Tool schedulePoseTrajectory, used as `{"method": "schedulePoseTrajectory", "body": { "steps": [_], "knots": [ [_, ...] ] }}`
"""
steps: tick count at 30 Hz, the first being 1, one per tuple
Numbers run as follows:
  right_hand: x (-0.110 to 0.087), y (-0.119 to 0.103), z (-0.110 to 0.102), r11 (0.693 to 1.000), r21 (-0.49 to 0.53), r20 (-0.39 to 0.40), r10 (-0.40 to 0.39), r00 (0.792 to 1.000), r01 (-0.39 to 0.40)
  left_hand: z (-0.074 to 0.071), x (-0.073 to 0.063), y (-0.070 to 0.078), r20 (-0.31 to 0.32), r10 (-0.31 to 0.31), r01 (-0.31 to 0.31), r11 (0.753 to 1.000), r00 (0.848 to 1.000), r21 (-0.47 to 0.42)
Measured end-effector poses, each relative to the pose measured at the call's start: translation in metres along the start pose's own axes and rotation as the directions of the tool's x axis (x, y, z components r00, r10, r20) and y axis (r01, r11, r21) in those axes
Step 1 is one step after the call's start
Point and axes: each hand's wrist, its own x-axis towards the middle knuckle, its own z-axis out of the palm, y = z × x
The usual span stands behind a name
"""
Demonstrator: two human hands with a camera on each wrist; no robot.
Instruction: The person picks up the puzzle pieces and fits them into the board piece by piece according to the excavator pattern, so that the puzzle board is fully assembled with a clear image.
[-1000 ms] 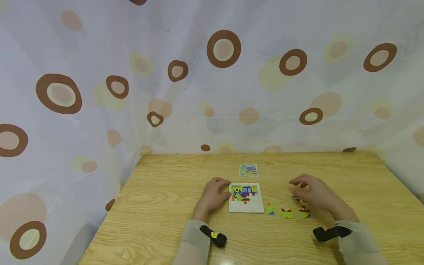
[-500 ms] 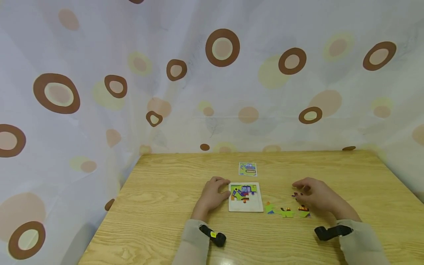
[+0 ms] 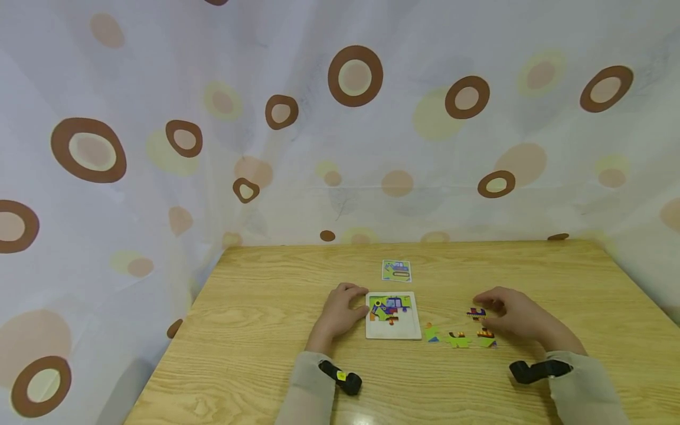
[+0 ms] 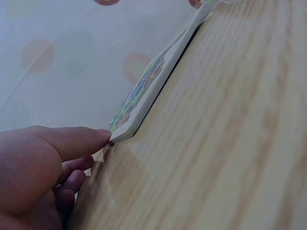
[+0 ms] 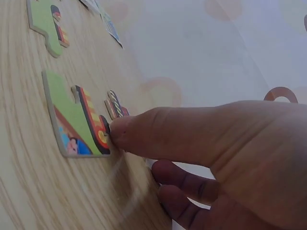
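The puzzle tray, white-rimmed and partly filled with pieces of a digger picture, lies flat on the wooden table. My left hand rests at its left side, thumb and index fingertips touching the edge; in the left wrist view the straight thumb meets the tray's corner. On the right, my right hand pinches a dark red-and-yellow puzzle piece between thumb and index finger, close over the table. In the right wrist view the thumb hides most of that piece.
Loose green puzzle pieces lie right of the tray: one with a blue corner, a middle one and another below the right hand. A digger picture card lies behind the tray. A spotted curtain closes off the back.
The right hand has drawn slightly right and turned the dark piece, which shows more fully and lies more level. The left hand has stayed at the tray's edge.
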Motion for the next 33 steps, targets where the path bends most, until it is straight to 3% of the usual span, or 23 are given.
{"method": "schedulePoseTrajectory", "body": {
  "steps": [11,27,33],
  "knots": [
    [0.002,-0.006,0.0,1.0,-0.021,-0.005,-0.005,1.0,0.005,-0.003,-0.002,0.002,-0.003,-0.001,0.001,1.0,1.0,-0.024],
    [0.003,-0.012,0.0,0.996,0.084,-0.008,-0.02,1.0,0.02,-0.002,-0.002,0.002,-0.005,-0.009,0.009,1.0,1.0,-0.023],
    [0.005,-0.018,0.0,0.999,0.035,-0.043,-0.038,0.998,0.039,0.0,0.0,0.0,-0.006,-0.004,0.004,1.0,1.0,-0.012]
  ]
}}
